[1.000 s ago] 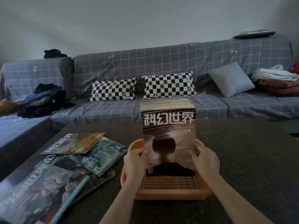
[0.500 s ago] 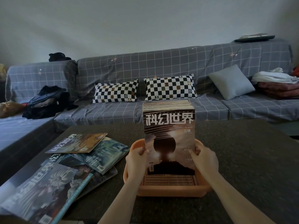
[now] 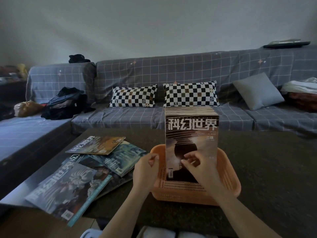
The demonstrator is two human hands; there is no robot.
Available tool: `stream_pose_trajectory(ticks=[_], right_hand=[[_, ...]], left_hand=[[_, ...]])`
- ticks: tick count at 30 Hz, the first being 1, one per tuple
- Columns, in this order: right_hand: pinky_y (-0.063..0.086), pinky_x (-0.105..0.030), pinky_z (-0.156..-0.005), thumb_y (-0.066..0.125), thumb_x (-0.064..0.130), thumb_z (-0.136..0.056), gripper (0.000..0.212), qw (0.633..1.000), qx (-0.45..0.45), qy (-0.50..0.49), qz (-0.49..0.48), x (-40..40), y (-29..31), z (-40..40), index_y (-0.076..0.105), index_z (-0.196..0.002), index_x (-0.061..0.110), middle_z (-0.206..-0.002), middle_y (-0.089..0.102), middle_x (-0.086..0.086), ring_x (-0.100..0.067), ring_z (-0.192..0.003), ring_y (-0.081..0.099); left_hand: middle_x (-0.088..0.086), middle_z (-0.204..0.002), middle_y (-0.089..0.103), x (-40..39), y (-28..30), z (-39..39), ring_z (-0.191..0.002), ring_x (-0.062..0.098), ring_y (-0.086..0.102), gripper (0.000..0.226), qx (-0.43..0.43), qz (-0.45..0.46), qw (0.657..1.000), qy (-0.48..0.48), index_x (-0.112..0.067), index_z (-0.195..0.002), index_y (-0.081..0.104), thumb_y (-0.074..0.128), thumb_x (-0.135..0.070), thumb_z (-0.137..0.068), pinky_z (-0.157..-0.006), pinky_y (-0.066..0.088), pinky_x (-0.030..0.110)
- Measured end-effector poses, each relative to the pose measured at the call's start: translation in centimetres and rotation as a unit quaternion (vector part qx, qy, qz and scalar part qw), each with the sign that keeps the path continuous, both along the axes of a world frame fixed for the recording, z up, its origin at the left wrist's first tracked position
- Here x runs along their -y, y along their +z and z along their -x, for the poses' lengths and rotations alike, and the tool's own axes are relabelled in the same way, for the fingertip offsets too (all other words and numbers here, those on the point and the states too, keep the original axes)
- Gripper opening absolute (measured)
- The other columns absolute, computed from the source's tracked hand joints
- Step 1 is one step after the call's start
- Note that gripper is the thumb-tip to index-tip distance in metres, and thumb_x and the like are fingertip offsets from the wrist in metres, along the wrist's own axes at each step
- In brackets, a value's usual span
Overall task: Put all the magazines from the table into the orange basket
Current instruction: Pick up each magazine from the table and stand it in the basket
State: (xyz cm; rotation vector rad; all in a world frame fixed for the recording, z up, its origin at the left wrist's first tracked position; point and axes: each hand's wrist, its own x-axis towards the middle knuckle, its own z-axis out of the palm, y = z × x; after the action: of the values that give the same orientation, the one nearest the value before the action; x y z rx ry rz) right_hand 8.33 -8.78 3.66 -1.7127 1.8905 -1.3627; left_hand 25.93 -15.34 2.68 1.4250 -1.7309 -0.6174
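Dark stone worktop (image 3: 267,169): orange plastic slatted basket (image 3: 229,184) holding upright magazine stack (image 3: 191,134); both grips, left hand (image 3: 145,170) and right hand (image 3: 200,167), loosely spread, empty; loose glossy magazines (image 3: 85,169) leftward.

Room lying dim, bluish, evenly lit; no hard shadows showing. Wide-angle lens bowing the grey checked sofa (image 3: 180,74) at frame edges. Nearest glossy blue-edged magazine (image 3: 68,189) smearing soft. Dark speckled stone counter (image 3: 265,165) reading grainy, underexposed.
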Motion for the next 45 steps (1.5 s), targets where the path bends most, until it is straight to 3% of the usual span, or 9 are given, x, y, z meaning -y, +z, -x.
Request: stream_pose_trajectory(ticks=[11, 13, 15, 20, 28, 33, 38, 41, 45], right_hand=[[0.043, -0.004, -0.055, 0.067, 0.032, -0.083, 0.011, 0.991, 0.022, 0.13, -0.004, 7.8, 1.6, -9.7, 0.06, -0.091, 0.035, -0.078, 0.061, 0.017, 0.01, -0.074, 0.057], [0.044, -0.008, -0.053, 0.067, 0.03, -0.083, 0.011, 0.989, 0.032, 0.145, -0.024, 10.0, 1.5, -11.3, 0.063, -0.094, 0.029, -0.079, 0.063, 0.014, 0.005, -0.073, 0.059], [0.049, -0.018, -0.061, 0.066, 0.032, -0.083, 0.016, 0.988, 0.017, 0.143, -0.051, 12.4, 1.2, -12.6, 0.065, -0.097, 0.024, -0.083, 0.065, 0.008, -0.004, -0.075, 0.061], [0.054, -0.033, -0.076, 0.065, 0.033, -0.084, 0.022, 0.983, -0.013, 0.144, -0.115, 18.3, -0.3, -15.2, 0.063, -0.102, 0.02, -0.087, 0.064, 0.003, -0.012, -0.081, 0.061], [0.05, -0.021, -0.045, 0.064, 0.038, -0.084, 0.035, 0.96, 0.022, 0.134, -0.246, 25.4, -3.3, -18.5, 0.057, -0.115, 0.022, -0.09, 0.057, 0.004, -0.014, -0.078, 0.063], [0.049, -0.021, -0.048, 0.061, 0.041, -0.086, 0.049, 0.929, 0.088, 0.143, -0.33, 27.8, -4.6, -19.3, 0.049, -0.128, 0.02, -0.095, 0.057, 0.003, -0.012, -0.078, 0.063], [0.056, -0.027, -0.064, 0.056, 0.036, -0.09, 0.049, 0.903, 0.175, 0.138, -0.367, 28.4, -4.7, -19.1, 0.045, -0.132, 0.012, -0.106, 0.057, -0.006, -0.019, -0.085, 0.065], [0.054, -0.026, -0.061, 0.055, 0.032, -0.092, 0.05, 0.889, 0.227, 0.14, -0.373, 27.9, -4.1, -18.7, 0.043, -0.134, 0.008, -0.118, 0.056, -0.013, -0.022, -0.091, 0.064], [0.053, -0.028, -0.059, 0.054, 0.027, -0.093, 0.05, 0.865, 0.295, 0.137, -0.383, 26.4, -3.2, -18.3, 0.039, -0.136, 0.004, -0.123, 0.053, -0.017, -0.027, -0.099, 0.062]], left_hand=[[-0.008, -0.091, 0.07, 3.4, 0.9, -7.7, -0.065, 0.001, 0.062, 0.023, -0.053, 0.002, 0.996, 0.068, -0.023, -0.11, 0.068, 0.053, -0.034, -0.097, -0.05, 0.044, 0.012], [-0.005, -0.094, 0.071, 4.7, 0.7, -9.1, -0.076, 0.003, 0.064, 0.025, -0.073, -0.011, 0.993, 0.088, -0.022, -0.111, 0.069, 0.053, -0.034, -0.097, -0.062, 0.051, 0.022], [-0.005, -0.093, 0.071, 6.3, 0.3, -10.4, -0.08, 0.01, 0.065, 0.025, -0.096, -0.033, 0.989, 0.107, -0.021, -0.111, 0.069, 0.052, -0.034, -0.097, -0.069, 0.054, 0.032], [-0.006, -0.086, 0.068, 10.8, -1.8, -12.6, -0.071, 0.011, 0.064, 0.025, -0.128, -0.089, 0.977, 0.146, -0.021, -0.113, 0.065, 0.05, -0.034, -0.097, -0.058, 0.047, 0.028], [0.013, -0.089, 0.071, 18.3, -5.5, -15.0, -0.083, 0.028, 0.07, 0.029, -0.216, -0.224, 0.919, 0.241, -0.006, -0.094, 0.061, 0.053, -0.034, -0.097, -0.082, 0.057, 0.046], [0.015, -0.084, 0.073, 21.8, -6.3, -14.9, -0.068, 0.023, 0.073, 0.025, -0.353, -0.255, 0.857, 0.277, -0.006, -0.077, 0.058, 0.061, -0.023, -0.095, -0.072, 0.061, 0.039], [0.017, -0.114, 0.065, 23.2, -5.3, -14.8, -0.091, 0.029, 0.065, 0.045, -0.347, -0.302, 0.829, 0.317, 0.001, -0.118, 0.056, 0.073, -0.023, -0.085, -0.065, 0.047, 0.033], [0.017, -0.111, 0.065, 22.7, -4.9, -15.0, -0.055, 0.017, 0.066, 0.036, -0.414, -0.298, 0.807, 0.3, -0.005, -0.117, 0.053, 0.071, -0.01, -0.086, -0.039, 0.048, 0.026], [0.017, -0.094, 0.071, 19.1, -5.5, -15.3, -0.048, 0.017, 0.069, 0.022, -0.476, -0.27, 0.796, 0.261, -0.011, -0.106, 0.048, 0.065, -0.009, -0.091, -0.04, 0.052, 0.028]])
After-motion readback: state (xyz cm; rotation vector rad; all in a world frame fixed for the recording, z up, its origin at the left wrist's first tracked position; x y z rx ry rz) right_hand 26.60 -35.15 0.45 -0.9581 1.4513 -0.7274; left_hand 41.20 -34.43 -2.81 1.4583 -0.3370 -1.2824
